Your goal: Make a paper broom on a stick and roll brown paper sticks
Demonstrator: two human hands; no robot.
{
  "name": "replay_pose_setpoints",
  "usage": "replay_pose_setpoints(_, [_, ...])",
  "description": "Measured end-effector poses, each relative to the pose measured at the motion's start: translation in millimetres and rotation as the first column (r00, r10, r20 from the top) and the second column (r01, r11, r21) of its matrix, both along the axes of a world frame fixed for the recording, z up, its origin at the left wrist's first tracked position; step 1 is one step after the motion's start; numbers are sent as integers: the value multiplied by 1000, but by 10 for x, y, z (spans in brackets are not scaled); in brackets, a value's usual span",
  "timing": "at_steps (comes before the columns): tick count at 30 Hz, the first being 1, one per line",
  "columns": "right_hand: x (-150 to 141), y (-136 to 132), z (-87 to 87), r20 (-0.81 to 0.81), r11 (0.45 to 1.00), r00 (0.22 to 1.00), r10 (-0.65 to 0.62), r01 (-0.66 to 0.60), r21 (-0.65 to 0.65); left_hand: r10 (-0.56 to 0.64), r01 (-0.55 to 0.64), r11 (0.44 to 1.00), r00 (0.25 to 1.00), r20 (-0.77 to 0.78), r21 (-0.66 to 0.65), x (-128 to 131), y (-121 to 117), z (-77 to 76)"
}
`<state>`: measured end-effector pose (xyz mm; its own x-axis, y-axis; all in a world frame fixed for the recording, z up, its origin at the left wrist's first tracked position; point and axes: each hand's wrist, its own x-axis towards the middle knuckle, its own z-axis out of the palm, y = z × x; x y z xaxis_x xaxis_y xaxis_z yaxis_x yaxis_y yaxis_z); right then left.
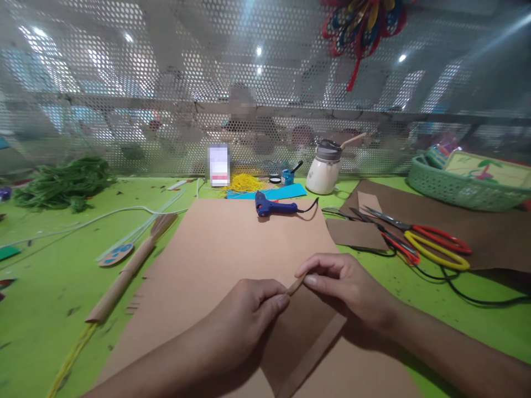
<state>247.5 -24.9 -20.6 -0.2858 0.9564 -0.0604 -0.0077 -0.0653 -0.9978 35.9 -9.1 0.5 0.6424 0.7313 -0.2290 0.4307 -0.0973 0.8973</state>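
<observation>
A piece of brown paper (pixel 305 329) is between my two hands, over a large tan cardboard sheet (pixel 224 249). Its far edge is curled into a narrow roll or fold. My left hand (pixel 253 309) pinches the left part of that curled edge between thumb and fingers. On the other end, the thumb and fingertips of my right hand (pixel 346 282) are closed. Near the paper's lower right side runs a straight creased strip. A blue hot glue gun (pixel 277 208) lies at the far end of the cardboard sheet.
To the right lie scissors (pixel 435 243) with red and yellow handles, a black cord (pixel 477 301) and a green basket (pixel 464 185). A rolled brown paper tube (pixel 124 279) is on the left. Behind stand a white bottle (pixel 323 171) and a perforated metal screen (pixel 166 110).
</observation>
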Motion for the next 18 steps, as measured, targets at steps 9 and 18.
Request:
replay_pose_setpoints(9, [-145,-45,133,176,1000,984,9,-13,22,24,-24,1000,1000,-6,5,15,-18,-73])
replay_pose_setpoints(18, [-118,-26,100,153,1000,988,-5,4,8,11,-8,998,999,45,-59,11,-12,-144])
